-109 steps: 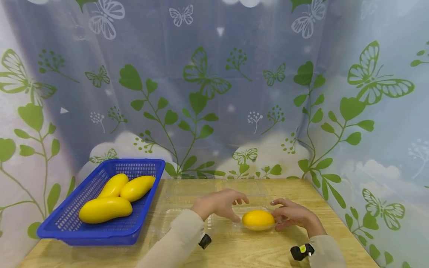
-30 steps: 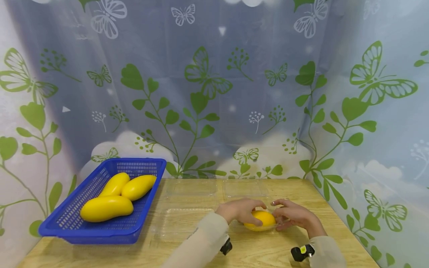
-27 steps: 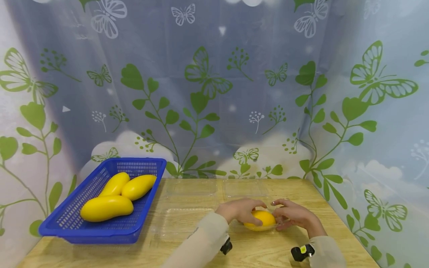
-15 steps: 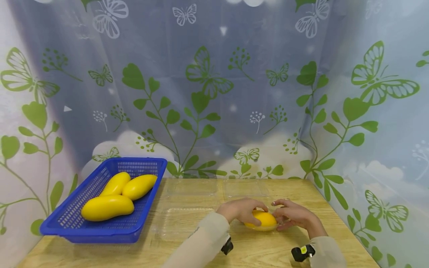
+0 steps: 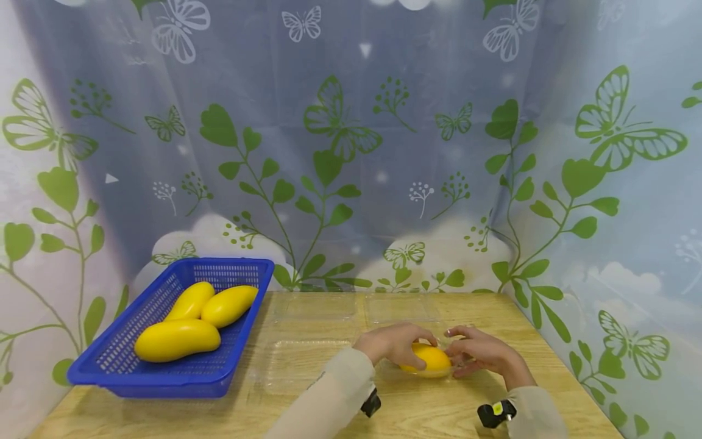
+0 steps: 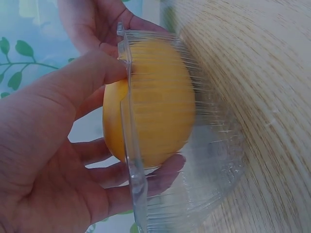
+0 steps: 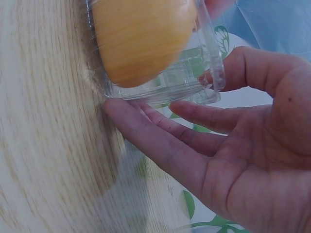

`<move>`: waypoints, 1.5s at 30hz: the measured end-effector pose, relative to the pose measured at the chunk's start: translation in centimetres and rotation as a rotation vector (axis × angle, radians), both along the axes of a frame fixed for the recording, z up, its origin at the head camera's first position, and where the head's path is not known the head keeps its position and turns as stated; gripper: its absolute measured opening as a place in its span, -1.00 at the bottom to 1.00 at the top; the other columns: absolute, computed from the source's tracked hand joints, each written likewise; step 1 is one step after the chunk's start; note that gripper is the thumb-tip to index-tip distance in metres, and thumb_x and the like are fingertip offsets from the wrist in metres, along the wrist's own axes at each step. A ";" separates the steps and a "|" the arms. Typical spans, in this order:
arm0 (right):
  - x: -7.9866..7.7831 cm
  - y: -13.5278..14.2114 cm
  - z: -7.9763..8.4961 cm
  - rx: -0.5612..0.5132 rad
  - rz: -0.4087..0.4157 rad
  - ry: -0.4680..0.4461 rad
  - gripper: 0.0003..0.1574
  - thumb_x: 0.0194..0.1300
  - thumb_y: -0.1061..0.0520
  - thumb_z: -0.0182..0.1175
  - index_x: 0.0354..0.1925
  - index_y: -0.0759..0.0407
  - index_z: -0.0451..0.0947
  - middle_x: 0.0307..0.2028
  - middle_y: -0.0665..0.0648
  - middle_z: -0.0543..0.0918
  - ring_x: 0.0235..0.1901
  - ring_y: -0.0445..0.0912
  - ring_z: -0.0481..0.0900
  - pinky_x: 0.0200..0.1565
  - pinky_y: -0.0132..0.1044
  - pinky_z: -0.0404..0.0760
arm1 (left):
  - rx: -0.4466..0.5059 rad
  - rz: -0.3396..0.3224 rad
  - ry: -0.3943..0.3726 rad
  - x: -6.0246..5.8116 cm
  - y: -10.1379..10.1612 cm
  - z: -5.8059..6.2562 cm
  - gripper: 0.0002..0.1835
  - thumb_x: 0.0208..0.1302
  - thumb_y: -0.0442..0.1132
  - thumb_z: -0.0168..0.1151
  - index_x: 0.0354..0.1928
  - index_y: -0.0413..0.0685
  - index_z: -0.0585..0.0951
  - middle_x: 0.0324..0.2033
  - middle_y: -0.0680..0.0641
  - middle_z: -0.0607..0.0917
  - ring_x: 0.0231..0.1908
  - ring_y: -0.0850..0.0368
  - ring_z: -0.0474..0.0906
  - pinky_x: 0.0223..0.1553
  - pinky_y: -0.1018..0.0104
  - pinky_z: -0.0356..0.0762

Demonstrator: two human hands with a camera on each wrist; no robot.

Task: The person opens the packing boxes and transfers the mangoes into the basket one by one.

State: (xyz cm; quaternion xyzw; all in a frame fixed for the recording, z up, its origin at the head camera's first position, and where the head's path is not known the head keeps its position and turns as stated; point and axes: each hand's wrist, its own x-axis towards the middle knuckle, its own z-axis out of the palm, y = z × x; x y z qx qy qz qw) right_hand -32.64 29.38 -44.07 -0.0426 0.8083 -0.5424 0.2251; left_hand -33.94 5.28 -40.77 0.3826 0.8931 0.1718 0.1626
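Note:
A yellow mango (image 5: pixel 436 358) lies in a clear plastic container (image 6: pixel 209 155) on the table's right half. My left hand (image 5: pixel 393 342) grips the mango from the left; in the left wrist view its thumb lies at the rim and its fingers reach round the mango's far side, inside the clear wall. At the other end, my right hand (image 5: pixel 482 352) pinches the container, thumb at the rim and fingers against the outside of the end wall, as the right wrist view shows. The mango's top is partly hidden by my left hand in the head view.
At the left of the wooden table (image 5: pixel 417 414) stands a blue basket (image 5: pixel 137 384) holding 3 mangoes (image 5: pixel 178 340). Between basket and hands lies another clear plastic container (image 5: pixel 298 366). Clear plastic pieces (image 5: pixel 315 306) lie along the back, before a patterned curtain (image 5: pixel 351 213).
Over the earlier frames, my left hand has moved right from beside the mango and taken hold of it. My right hand keeps its place at the container's end. In the last second little has moved.

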 end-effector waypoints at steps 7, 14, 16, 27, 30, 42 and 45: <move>0.0 0.0 0.0 0.000 -0.005 0.004 -0.10 0.38 0.16 0.17 0.49 0.50 0.03 0.02 0.40 0.51 -0.10 0.00 0.68 -0.06 0.00 0.80 | -0.012 -0.011 0.016 -0.3 -0.1 0.0 -0.51 0.36 -0.06 0.39 0.31 0.28 0.58 0.25 0.11 0.64 0.15 0.19 0.61 0.10 0.27 0.63; 0.0 0.0 -0.1 0.005 -0.021 0.011 -0.15 0.39 0.17 0.16 0.47 0.49 0.08 0.16 0.46 0.34 -0.05 0.05 0.68 -0.08 0.01 0.80 | -0.012 0.000 0.014 -0.4 -0.4 0.3 -0.54 0.33 -0.04 0.41 0.26 0.29 0.61 0.19 0.12 0.66 0.04 0.22 0.63 0.01 0.29 0.63; 0.0 -0.1 0.0 0.002 -0.033 0.007 -0.16 0.39 0.17 0.16 0.46 0.48 0.10 0.18 0.46 0.30 -0.03 0.07 0.69 -0.08 0.02 0.80 | -0.004 0.006 0.015 -0.4 -0.5 0.3 -0.55 0.34 -0.04 0.41 0.25 0.28 0.62 0.16 0.11 0.67 0.01 0.22 0.63 -0.02 0.30 0.63; -0.1 -0.1 -0.2 -0.003 -0.025 0.001 -0.15 0.39 0.17 0.15 0.48 0.48 0.08 0.29 0.55 0.22 0.01 0.10 0.70 -0.07 0.01 0.80 | 0.035 -0.002 0.011 -0.2 -0.9 1.0 -0.65 0.33 -0.06 0.41 0.14 0.23 0.66 0.20 0.03 0.67 0.01 0.22 0.62 -0.04 0.33 0.62; -0.1 0.0 -0.3 -0.007 -0.018 0.003 -0.15 0.40 0.17 0.15 0.48 0.49 0.07 0.28 0.54 0.27 0.02 0.11 0.70 -0.07 0.01 0.80 | 0.043 0.003 0.006 -0.1 -0.9 1.0 -0.66 0.33 -0.07 0.42 0.13 0.23 0.67 0.18 0.04 0.67 -0.02 0.25 0.60 -0.06 0.34 0.61; 0.0 0.0 0.0 -0.001 0.010 0.005 -0.15 0.42 0.15 0.11 0.48 0.50 0.04 0.07 0.40 0.51 -0.12 0.00 0.68 -0.08 -0.02 0.81 | 0.098 0.024 0.074 -0.5 -0.9 0.6 -0.73 0.40 -0.25 0.27 0.09 0.09 0.70 -0.06 0.03 0.71 -0.21 0.27 0.54 -0.17 0.40 0.56; 0.0 0.0 0.0 0.001 0.010 0.002 -0.15 0.42 0.15 0.11 0.48 0.49 0.05 0.10 0.42 0.49 -0.09 0.00 0.69 -0.08 -0.03 0.81 | 0.074 0.019 0.069 -0.3 -0.7 0.6 -0.73 0.39 -0.17 0.31 0.10 0.11 0.69 -0.01 0.01 0.71 -0.15 0.27 0.57 -0.12 0.38 0.59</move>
